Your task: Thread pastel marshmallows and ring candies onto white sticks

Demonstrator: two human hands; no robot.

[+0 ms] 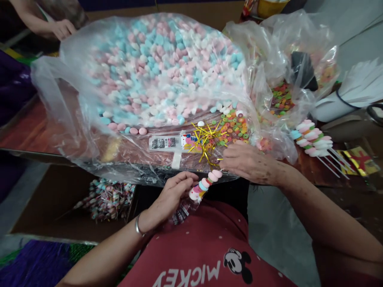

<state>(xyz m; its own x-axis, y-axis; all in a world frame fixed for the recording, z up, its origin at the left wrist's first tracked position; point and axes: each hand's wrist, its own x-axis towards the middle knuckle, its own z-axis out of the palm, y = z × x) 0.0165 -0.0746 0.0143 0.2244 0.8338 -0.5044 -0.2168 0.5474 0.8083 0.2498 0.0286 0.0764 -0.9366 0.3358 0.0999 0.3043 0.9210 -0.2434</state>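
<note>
Just above my lap, a candy skewer (210,178) of pink, white and blue pieces tilts up to the right. Its lower end sits inside a clear printed plastic bag (181,212). My left hand (175,193) is closed on the bag beside its mouth. Curled at the skewer's upper end, my right hand (247,162) appears to pinch the stick, which its fingers mostly hide. Gold twist ties (206,139) lie scattered behind the hands. Flat printed bags (164,142) rest left of the ties, and small coloured candy rings (235,128) are heaped right of them.
A large clear bag of pink, blue and white candies (155,71) covers much of the table. Finished-looking skewers (312,139) lie at the right, near white sticks (363,85). Below left stands a cardboard box (38,211) holding wrapped skewers. Another person's hand (63,29) is at the far left.
</note>
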